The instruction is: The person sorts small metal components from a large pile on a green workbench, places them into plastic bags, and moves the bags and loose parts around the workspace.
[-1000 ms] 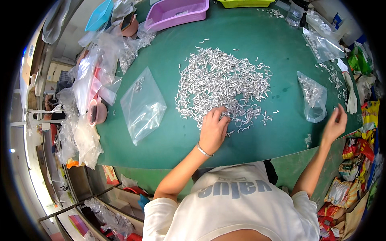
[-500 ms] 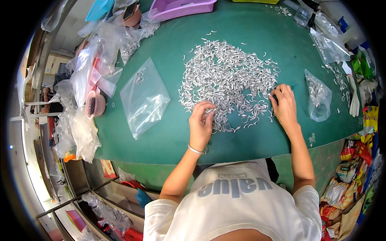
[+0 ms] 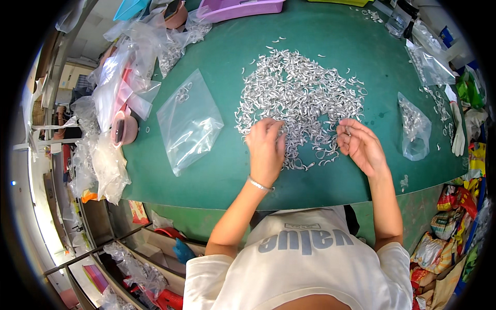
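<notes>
A broad heap of small silver curved pieces (image 3: 299,85), some of them ring-shaped, lies on the green table (image 3: 206,188). At the heap's lower left edge is my left hand (image 3: 266,147), its fingers curled down against the pieces; whatever is between the fingertips is hidden. My right hand (image 3: 364,145) is at the lower right edge, palm turned partly inward. Its thumb and fingers pinch what looks like one small silver curved piece (image 3: 347,131). To the left of the heap, a flat clear plastic bag (image 3: 190,126) has a few silver rings (image 3: 183,93) on it.
On the right are a clear bag of silver pieces (image 3: 413,124), a white glove (image 3: 457,129) and a jar (image 3: 400,19). Plastic bags (image 3: 111,77) and a pink cup (image 3: 130,129) crowd the left edge. A purple basket (image 3: 240,11) stands at the far side.
My right hand has drawn back from the heap's right side, toward me and inward, and its palm has turned up. My left hand has shifted slightly right, its back now facing up.
</notes>
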Action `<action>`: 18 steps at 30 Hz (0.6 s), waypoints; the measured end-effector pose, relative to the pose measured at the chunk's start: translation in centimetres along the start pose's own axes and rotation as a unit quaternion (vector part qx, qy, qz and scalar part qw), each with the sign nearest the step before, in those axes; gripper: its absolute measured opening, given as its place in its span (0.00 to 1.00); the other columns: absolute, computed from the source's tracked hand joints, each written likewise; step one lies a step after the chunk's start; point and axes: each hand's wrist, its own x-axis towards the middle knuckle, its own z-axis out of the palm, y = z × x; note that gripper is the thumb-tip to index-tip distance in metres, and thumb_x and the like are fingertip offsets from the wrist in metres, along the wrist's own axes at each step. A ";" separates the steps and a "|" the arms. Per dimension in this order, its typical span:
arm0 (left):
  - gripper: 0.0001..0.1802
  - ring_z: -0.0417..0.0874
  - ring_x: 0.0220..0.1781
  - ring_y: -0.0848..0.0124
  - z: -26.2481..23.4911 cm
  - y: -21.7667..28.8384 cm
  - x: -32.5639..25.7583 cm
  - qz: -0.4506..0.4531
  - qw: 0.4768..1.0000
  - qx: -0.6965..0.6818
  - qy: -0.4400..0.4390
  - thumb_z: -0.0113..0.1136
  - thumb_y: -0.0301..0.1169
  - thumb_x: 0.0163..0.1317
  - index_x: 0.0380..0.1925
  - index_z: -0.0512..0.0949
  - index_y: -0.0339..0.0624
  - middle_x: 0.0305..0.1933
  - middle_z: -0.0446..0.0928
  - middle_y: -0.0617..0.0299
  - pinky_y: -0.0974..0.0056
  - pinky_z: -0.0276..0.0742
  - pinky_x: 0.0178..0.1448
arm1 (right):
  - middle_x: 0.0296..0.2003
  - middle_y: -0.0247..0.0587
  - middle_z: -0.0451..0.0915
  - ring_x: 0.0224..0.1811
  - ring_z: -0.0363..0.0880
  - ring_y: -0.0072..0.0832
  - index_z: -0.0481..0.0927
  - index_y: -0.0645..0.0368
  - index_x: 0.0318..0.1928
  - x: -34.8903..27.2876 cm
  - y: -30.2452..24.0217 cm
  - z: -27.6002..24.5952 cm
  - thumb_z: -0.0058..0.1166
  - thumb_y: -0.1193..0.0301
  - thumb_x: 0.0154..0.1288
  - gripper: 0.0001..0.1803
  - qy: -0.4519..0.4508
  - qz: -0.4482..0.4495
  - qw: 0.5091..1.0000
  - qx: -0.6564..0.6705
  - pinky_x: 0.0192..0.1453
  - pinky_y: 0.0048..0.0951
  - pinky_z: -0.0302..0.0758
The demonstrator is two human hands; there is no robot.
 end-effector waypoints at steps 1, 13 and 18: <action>0.14 0.71 0.44 0.62 0.9 -0.1 0.6 0.033 0.999 -0.008 -0.001 0.60 0.23 0.48 0.38 0.76 0.41 0.39 0.72 0.58 0.60 0.61 0.48 | 0.31 0.36 0.73 0.29 0.72 0.23 0.71 0.66 0.45 0.5 0.1 -0.2 0.41 0.74 0.65 0.12 -0.020 -0.014 1.000 -0.005 0.31 0.19 0.67; 0.05 0.76 0.37 0.64 4.6 0.3 4.1 0.054 0.998 -0.005 0.017 0.62 0.23 0.47 0.25 0.76 0.40 0.32 0.75 0.59 0.61 0.66 0.40 | 0.47 0.54 0.73 0.41 0.78 0.34 0.65 0.69 0.52 1.9 -0.9 0.6 0.41 0.73 0.66 0.17 -0.041 -0.038 0.996 -0.071 0.44 0.27 0.76; 0.07 0.80 0.31 0.63 0.4 3.0 3.2 0.041 0.985 -0.167 0.027 0.63 0.17 0.43 0.25 0.77 0.35 0.29 0.78 0.56 0.66 0.75 0.36 | 0.49 0.57 0.71 0.49 0.74 0.40 0.63 0.69 0.54 0.6 0.0 1.8 0.43 0.72 0.65 0.19 -0.061 0.010 0.996 0.067 0.54 0.35 0.72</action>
